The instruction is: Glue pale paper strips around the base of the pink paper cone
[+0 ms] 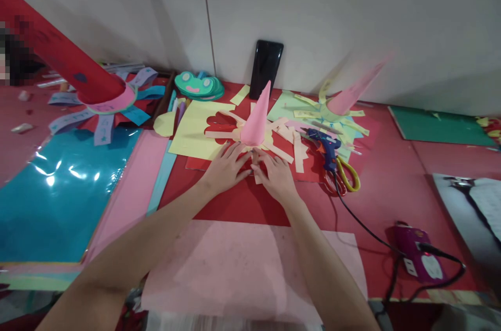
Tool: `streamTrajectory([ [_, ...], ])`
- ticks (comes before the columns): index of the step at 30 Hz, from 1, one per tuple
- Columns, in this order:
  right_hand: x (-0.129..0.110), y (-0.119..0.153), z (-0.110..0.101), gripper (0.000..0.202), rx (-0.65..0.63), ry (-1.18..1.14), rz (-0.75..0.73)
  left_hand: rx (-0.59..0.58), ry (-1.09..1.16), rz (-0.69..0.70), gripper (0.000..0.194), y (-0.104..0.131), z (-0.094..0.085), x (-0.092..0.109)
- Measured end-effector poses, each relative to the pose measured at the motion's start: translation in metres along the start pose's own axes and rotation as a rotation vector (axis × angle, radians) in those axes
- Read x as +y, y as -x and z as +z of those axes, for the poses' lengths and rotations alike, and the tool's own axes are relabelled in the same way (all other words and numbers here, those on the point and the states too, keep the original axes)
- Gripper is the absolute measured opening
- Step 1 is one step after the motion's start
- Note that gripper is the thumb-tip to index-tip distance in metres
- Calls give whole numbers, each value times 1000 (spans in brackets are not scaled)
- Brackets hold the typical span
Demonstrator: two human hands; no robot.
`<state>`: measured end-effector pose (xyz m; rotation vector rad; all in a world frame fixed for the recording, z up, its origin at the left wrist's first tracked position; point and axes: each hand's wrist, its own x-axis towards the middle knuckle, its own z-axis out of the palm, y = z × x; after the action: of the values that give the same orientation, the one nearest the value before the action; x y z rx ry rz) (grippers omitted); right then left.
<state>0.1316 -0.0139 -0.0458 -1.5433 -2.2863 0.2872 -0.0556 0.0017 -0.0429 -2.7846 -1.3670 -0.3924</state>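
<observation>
A pink paper cone (256,121) stands upright on a pale scalloped base with peach paper strips fanning out around it. My left hand (226,168) rests at the cone's front left edge, fingers stretched and apart, thumb reaching toward the front strip. My right hand (277,175) has its thumb and fingers closed on the front paper strip (257,179), just below the cone. Loose peach strips (299,152) lie to the right. Nearby, a blue glue gun (327,147) lies beside yellow-handled scissors (350,173).
A black phone (267,67) leans on the wall behind. Another pink cone (354,91) with yellow strips stands right. A tall red paper tube (78,54) rises at left by blue glossy sheets (62,200). The glue gun's cord runs to a purple power socket (418,252).
</observation>
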Motion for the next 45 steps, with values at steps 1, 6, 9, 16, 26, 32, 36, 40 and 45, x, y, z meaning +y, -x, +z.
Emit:
streamTrajectory([
  [1,0,0,0,45,0,1,2,6,1,2,42,0,0,0],
  [6,-1,0,1,46,15,7,17,22,16,16,40,0,1,0],
  [9,-2,0,2,46,22,7,27,40,10,19,39,0,1,0],
  [16,-2,0,0,43,-4,18,31,61,1,30,35,-1,0,-2],
  [26,-2,-1,0,42,-1,32,28,65,-41,39,34,-1,0,0],
  [32,-3,-1,0,41,2,31,32,23,-24,-1,35,-1,-3,2],
  [36,-2,0,1,39,6,33,24,-3,-3,-11,32,-2,-3,1],
  [40,-2,1,1,38,13,14,17,-13,10,-19,31,-3,-5,1],
  [45,-7,2,0,38,-11,-51,3,8,36,-25,30,-3,-5,2],
])
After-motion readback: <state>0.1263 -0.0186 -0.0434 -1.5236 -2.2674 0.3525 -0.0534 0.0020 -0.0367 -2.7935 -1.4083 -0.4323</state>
